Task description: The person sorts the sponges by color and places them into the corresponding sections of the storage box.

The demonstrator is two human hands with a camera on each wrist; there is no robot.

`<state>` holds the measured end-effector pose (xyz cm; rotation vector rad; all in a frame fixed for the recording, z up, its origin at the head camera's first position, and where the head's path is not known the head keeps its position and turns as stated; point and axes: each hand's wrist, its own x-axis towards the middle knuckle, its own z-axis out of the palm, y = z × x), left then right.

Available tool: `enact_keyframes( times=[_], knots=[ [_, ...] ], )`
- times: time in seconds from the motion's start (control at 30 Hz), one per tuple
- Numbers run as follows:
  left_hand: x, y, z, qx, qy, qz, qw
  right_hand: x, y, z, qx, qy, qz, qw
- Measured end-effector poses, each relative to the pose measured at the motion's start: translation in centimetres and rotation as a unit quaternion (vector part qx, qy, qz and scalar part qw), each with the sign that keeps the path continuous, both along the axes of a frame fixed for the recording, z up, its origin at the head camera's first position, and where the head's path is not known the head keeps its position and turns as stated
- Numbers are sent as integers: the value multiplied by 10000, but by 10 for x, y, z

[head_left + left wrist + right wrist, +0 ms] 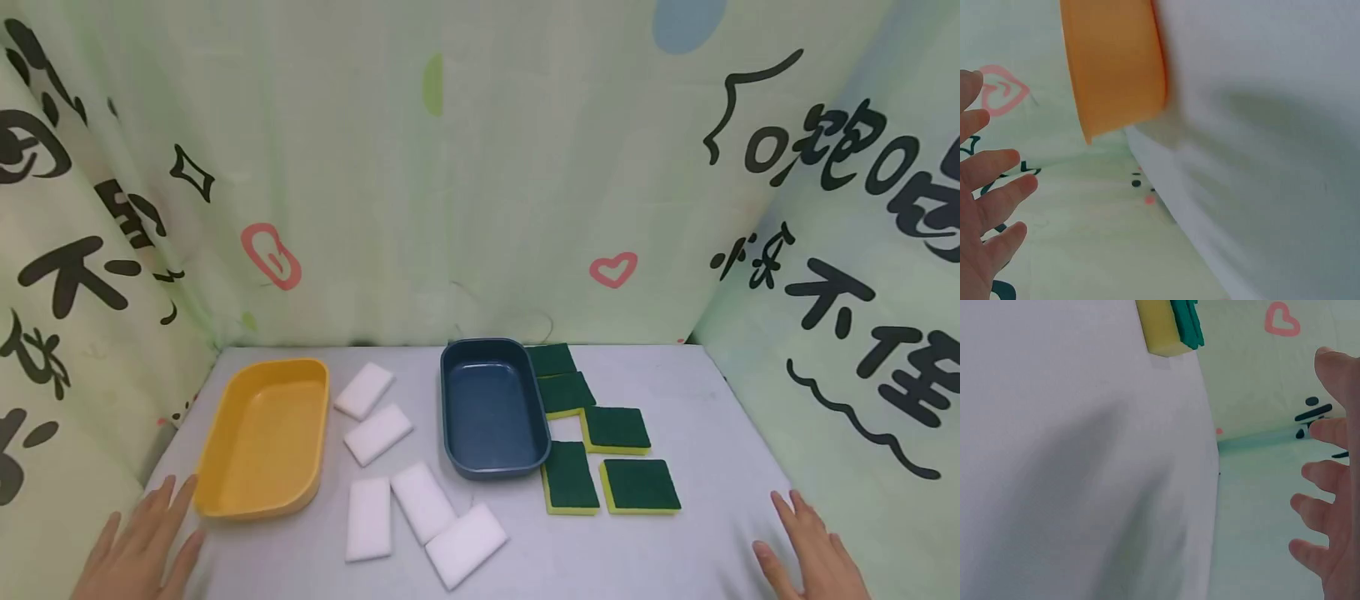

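My left hand point(142, 546) has its fingers spread and holds nothing, near the front left corner of a yellow tray point(262, 433). At the far right my right hand point(813, 550) is also empty, its fingers extended, apart from everything on the table. Several white sponges point(370, 518) lie loose between the yellow tray and a dark blue tray point(495, 408). Several green-and-yellow scouring sponges point(641, 485) lie right of the blue tray, green side up. In the right wrist view one scouring sponge point(1166, 328) shows at the top. Both trays have nothing in them.
All of it stands on a white table point(675, 567). Pale green curtains point(480, 167) with black lettering and pink hearts enclose the table at the back and on both sides.
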<state>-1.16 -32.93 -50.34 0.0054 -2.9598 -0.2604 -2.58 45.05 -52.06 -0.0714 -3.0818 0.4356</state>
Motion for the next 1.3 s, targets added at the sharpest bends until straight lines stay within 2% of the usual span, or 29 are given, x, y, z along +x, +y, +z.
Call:
enact_keyframes(
  times=[0.13,0.23,0.3,0.4,0.53,0.6,0.7,0.77,0.87,0.97,1.03,1.1,1.17,1.2,1.23,1.3],
  knots=[
    [0,12,3,141,169,-70,9997,2,-12,-7,-140,318,-104,9993],
    [-2,25,6,336,488,-234,9980,2,-23,-5,-190,398,-311,9985],
    [-4,34,9,438,632,-283,9966,1,-31,0,-283,290,-472,9981],
    [-7,45,11,673,985,-369,9922,-2,-42,8,-542,-177,-724,9957],
    [-10,58,8,1013,1669,-451,9797,-4,-58,13,-863,-706,-1050,9882],
    [-10,65,7,1187,1872,-419,9742,-3,-67,12,-1064,-954,-1264,9816],
    [-10,79,4,1640,1985,-336,9657,2,-84,6,-1373,-899,-1626,9729],
    [-10,90,2,2078,2016,-298,9567,6,-96,2,-1547,-666,-1814,9689],
    [-11,108,3,2830,1911,-178,9397,10,-114,-2,-1660,-156,-1870,9681],
    [-12,125,9,3576,1465,124,9223,11,-131,-1,-1742,94,-1804,9680],
    [-13,135,11,4197,1159,202,9000,11,-144,-1,-1813,538,-1697,9672],
    [-14,141,10,4844,1014,87,8689,11,-155,-2,-1939,1038,-1602,9623],
    [-17,145,6,5401,965,-155,8359,9,-166,-4,-2092,1531,-1520,9538],
    [-17,147,4,5608,947,-253,8221,8,-170,-6,-2183,1666,-1479,9501],
    [-17,148,2,5764,908,-323,8114,8,-174,-7,-2269,1769,-1450,9467],
    [-19,151,1,6004,764,-335,7953,6,-180,-7,-2402,1772,-1449,9434]
  ],
)
